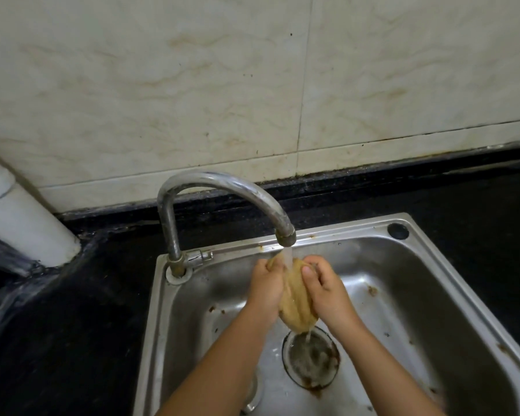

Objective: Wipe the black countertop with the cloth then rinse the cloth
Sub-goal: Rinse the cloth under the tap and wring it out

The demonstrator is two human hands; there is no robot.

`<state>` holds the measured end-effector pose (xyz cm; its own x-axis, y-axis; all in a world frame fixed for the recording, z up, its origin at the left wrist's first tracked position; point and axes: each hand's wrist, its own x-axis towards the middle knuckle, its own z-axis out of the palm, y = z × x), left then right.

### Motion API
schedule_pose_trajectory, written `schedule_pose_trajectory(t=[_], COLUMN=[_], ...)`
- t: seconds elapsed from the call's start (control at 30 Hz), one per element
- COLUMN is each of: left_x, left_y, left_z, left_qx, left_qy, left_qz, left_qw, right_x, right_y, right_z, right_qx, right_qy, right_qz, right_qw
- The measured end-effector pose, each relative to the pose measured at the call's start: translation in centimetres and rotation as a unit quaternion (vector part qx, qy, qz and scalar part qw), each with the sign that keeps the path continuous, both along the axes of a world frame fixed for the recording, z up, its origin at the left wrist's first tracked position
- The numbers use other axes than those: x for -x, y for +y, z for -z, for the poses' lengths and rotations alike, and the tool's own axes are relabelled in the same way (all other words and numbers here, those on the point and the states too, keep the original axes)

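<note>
Cloth is bunched under the running faucet over the sink, my left hand and right hand both clamped around it, so I judge wiping finished and rinsing underway, wringing left.

One head-worn wide-angle view, looking forward and down from close above the sink, tap and wall ahead, both forearms entering from below.
</note>
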<state>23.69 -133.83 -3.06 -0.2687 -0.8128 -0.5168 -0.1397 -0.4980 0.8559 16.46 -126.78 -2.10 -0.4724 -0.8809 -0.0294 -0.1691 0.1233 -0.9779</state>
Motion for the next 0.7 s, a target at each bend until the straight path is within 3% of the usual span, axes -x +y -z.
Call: schedule_pose_trajectory(t=[0.17,0.27,0.37,0.53,0.7], left_x=[0.6,0.3,-0.1,-0.9,-0.4], left_y=[1.0,2.3,3.8,2.1,3.1], left_z=[-0.3,-0.9,-1.3,-1.2,-2.1], left_qx=[0.109,0.1,0.117,0.116,0.122], left_qy=[-0.027,0.016,0.018,0.014,0.001], left_qz=[-0.069,-0.073,-0.04,-0.04,-0.018], left_qw=[0.991,0.992,0.992,0.992,0.992], right_x=[-2.6,-2.3,-0.6,-2.6,-1.5], right_y=[0.3,-0.2,-1.0,-0.1,-0.7], right_z=[-0.8,-0.5,-0.2,-1.0,-0.5], right_qx=[0.031,0.002,-0.071,-0.017,-0.037], right_qy=[0.132,0.21,0.203,0.112,0.147], right_qz=[-0.019,-0.016,0.015,-0.011,0.012], right_qw=[0.991,0.978,0.977,0.993,0.988])
